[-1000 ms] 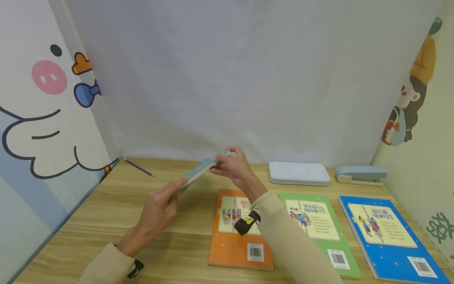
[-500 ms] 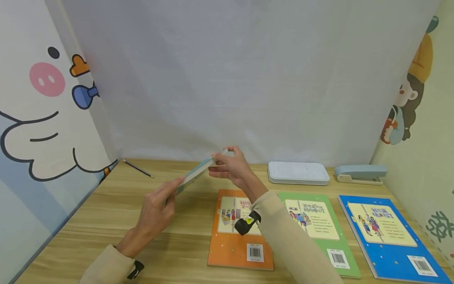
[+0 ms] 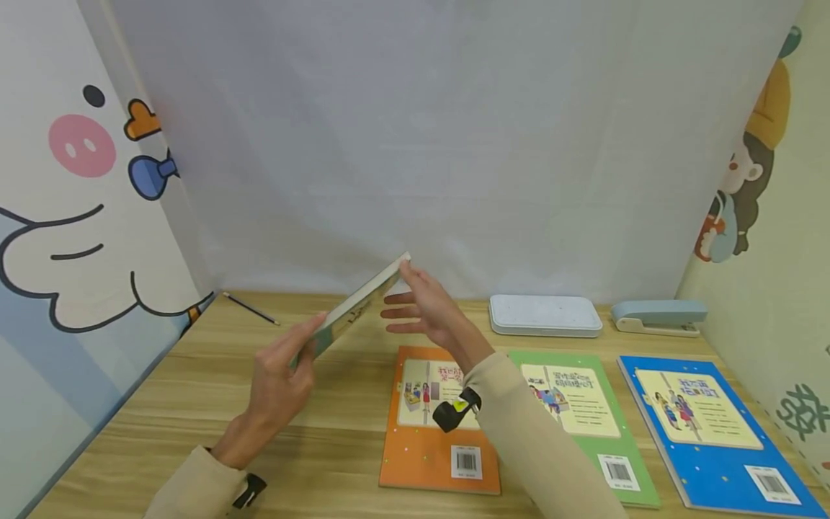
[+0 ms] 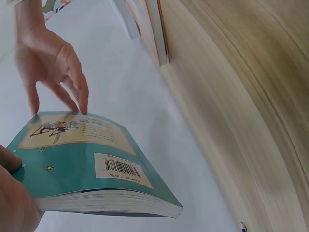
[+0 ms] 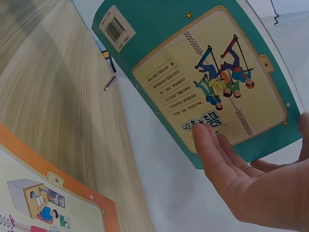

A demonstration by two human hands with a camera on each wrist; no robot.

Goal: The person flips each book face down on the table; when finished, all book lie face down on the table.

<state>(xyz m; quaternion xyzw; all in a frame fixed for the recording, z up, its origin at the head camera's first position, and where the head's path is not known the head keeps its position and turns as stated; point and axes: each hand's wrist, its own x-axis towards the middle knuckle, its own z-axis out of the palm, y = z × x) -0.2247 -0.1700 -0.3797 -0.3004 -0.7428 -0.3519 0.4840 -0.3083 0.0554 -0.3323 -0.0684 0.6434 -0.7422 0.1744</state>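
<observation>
Pale fabric hangs behind a wooden desk [image 3: 194,404], with cartoon panels closing in its left and right sides. Above the middle of the desk, towards the back edge, a person holds a teal book [image 3: 355,306] tilted in the air, its far end higher. The left hand [image 3: 280,382] grips the lower near end, fingers curled round the cover and thumb on top. The right hand [image 3: 424,311] is spread and relaxed, its straight fingertips [image 4: 83,104] just touching the book's raised far edge.

It looks a thin paperback: light, a little bendy, with a glossy cover that may slip under flat fingers. A pinch near a corner or along the spine would likely hold it best; carried by one end it could sag.

Three similar books lie flat along the front edge: an orange book [image 3: 434,432], a green book [image 3: 583,425] just beside it and a blue book [image 3: 707,432] near the right corner. A white case [image 3: 545,316] and a stapler [image 3: 658,317] sit along the back edge to the right, and a pencil [image 3: 251,306] lies in the back left corner. Bare wood on the left half gives the most room for moving.
</observation>
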